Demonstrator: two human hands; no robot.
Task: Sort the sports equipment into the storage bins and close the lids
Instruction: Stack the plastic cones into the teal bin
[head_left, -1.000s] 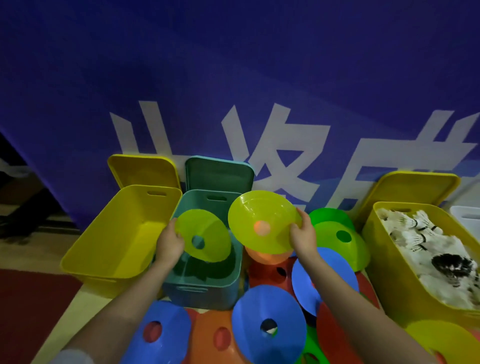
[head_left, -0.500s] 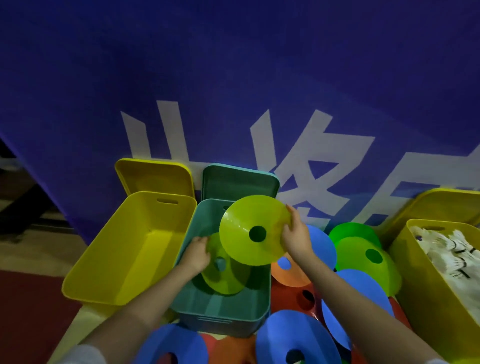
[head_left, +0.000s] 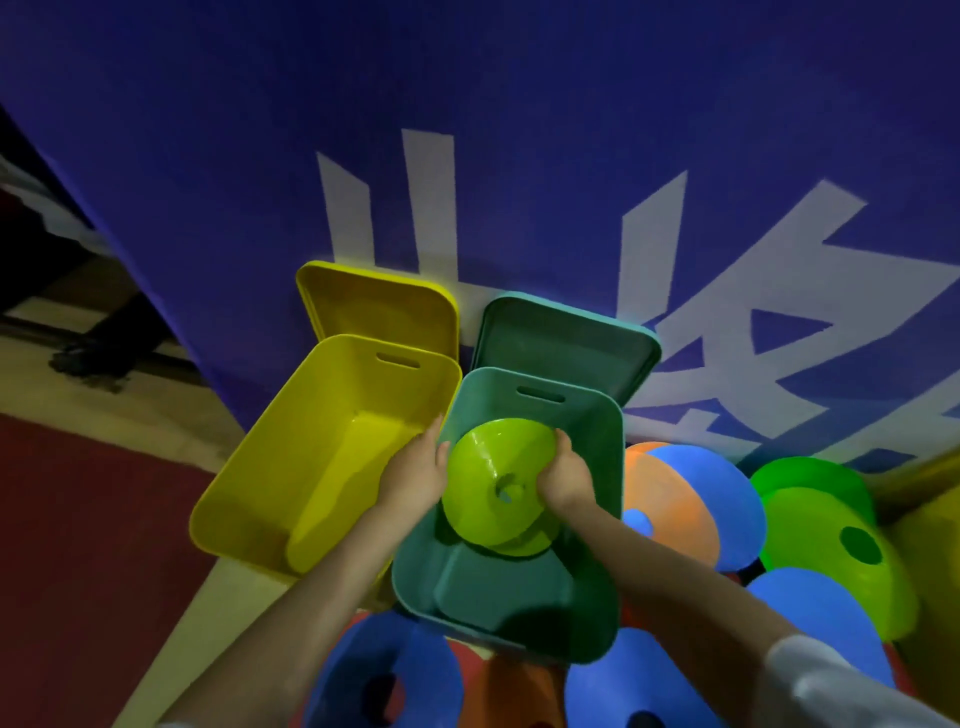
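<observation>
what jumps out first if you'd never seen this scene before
The eye lands on the lime green disc cones, stacked inside the teal bin at centre, with the left hand and right hand on either side of them. Beside it on the left sits an open yellow bin, and blue, orange and green cones lie piled to the right beneath a blue banner.
</observation>
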